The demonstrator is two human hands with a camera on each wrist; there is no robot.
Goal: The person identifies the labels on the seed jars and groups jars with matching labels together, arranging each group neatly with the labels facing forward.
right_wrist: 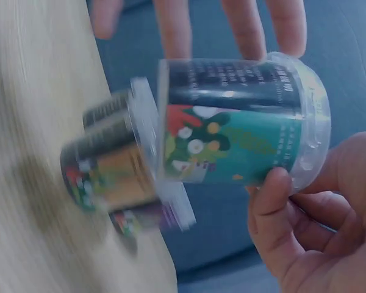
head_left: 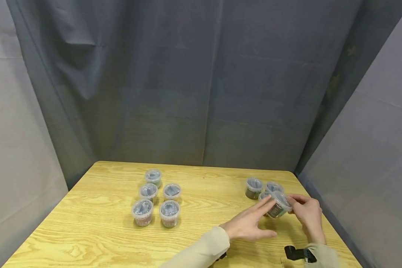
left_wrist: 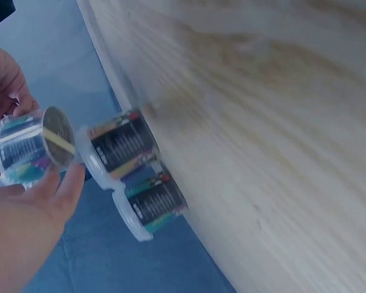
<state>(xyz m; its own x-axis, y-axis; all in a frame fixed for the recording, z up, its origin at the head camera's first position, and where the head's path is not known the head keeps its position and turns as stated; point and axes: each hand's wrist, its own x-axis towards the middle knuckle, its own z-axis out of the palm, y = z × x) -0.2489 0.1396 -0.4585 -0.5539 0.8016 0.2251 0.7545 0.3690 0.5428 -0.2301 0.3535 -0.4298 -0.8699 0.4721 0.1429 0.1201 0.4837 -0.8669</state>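
Plastic tub, held: clear lidded tub [right_wrist: 241, 122] with a printed green and dark label, tilted on its side in the air at the right end of the table, just in front of the right-hand cluster; lid end points toward the left hand.
Right hand [head_left: 307, 212]: grip closed round the tub's base end, thumb [right_wrist: 274, 201] pressed against the wall near the rim, which keeps the tub steady while it is tipped.
Left hand [head_left: 249, 223]: fingers straight and spread, grasping nothing; fingertips [right_wrist: 171, 33] lie along the far side and lid end of the tub, apparently as a brace. Whether they press or only touch cannot be told.
Right cluster [head_left: 261, 188]: three lidded tubs standing upright, close together near the far right corner; the left wrist view shows two of them [left_wrist: 134, 174] side by side with dark labels. Grouping suggests tubs are gathered here.
Left cluster [head_left: 155, 197]: five lidded tubs upright, packed in a tight group at the table's left centre, well apart from the hands; contents look brownish, not clear enough to name.
Table [head_left: 204, 223]: light wood grain, carries both clusters.
Backdrop: grey cloth curtain [head_left: 187, 93] behind and at both sides.
Sleeves: beige, on both forearms; a black strap [head_left: 299, 254] at the right wrist.
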